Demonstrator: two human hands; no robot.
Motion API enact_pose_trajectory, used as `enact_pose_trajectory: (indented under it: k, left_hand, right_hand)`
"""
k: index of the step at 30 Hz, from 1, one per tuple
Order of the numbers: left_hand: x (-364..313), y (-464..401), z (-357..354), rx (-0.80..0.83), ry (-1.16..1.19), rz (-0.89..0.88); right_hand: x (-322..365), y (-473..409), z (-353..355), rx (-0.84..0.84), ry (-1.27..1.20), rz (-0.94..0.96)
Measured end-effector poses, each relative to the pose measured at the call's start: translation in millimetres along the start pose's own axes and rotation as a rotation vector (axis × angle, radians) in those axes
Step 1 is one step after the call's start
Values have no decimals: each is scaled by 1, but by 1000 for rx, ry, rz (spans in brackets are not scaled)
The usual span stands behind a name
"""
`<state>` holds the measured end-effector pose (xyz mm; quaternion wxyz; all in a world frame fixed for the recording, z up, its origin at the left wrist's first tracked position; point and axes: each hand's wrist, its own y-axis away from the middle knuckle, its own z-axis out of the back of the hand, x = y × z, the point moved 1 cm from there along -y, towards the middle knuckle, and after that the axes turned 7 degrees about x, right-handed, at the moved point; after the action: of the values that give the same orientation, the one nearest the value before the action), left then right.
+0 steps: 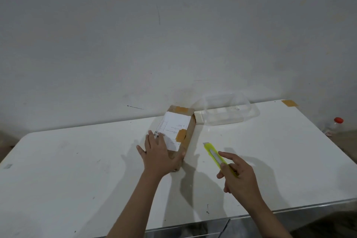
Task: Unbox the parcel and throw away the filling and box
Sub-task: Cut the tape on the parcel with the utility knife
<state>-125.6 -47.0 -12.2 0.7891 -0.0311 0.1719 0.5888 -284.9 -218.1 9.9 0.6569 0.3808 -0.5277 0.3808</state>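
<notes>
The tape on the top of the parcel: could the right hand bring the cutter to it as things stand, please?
Probably yes. The right hand holds the cutter just beside the parcel, and the tape lies uncovered; the left hand rests nearer the parcel's near end.

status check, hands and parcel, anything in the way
Left hand pressing down on taped brown cardboard parcel. Right hand gripping yellow utility knife, blade off the box. Tape uncut. Clear plastic container behind, not blocking.
</notes>
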Motion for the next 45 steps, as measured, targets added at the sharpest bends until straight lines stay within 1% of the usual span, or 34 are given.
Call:
enact_pose_trajectory:
  k: [2, 4, 10, 16, 19, 23, 26, 33, 41, 45]
  left_hand:
    - [7, 3, -2, -49, -25, -7]
    - [18, 5, 0, -57, -48, -5]
    - [53, 3, 22, 62, -70, 15]
    - [87, -9, 47, 123, -158, 34]
    - [97, -13, 56, 134, -197, 39]
    - [103, -17, 61, 124, -175, 52]
    - [105, -23, 62, 109, -153, 55]
    - [108, -44, 59, 82, -93, 54]
    - [116, -76, 54, 78, -28, -4]
    - [116, -86, 55, 92, 2, -41]
  right_hand:
    - [1, 1, -2, 6, -1, 6]
    - [1, 2, -4, 11, -2, 7]
    - [-1, -4, -17, 24, 1, -17]
    - [2, -31, -22, -41, -31, -54]
    - [2, -49, -25, -35, -74, -104]
    - [3, -73, -35, -3, -109, -156]
    - [3, -89, -43, -50, -130, -170]
    - [-3, -125, -55, -125, -117, -115]
    - [-16, -161, -57, -177, -143, -64]
    - [-30, -176, -64, -239, -113, -69]
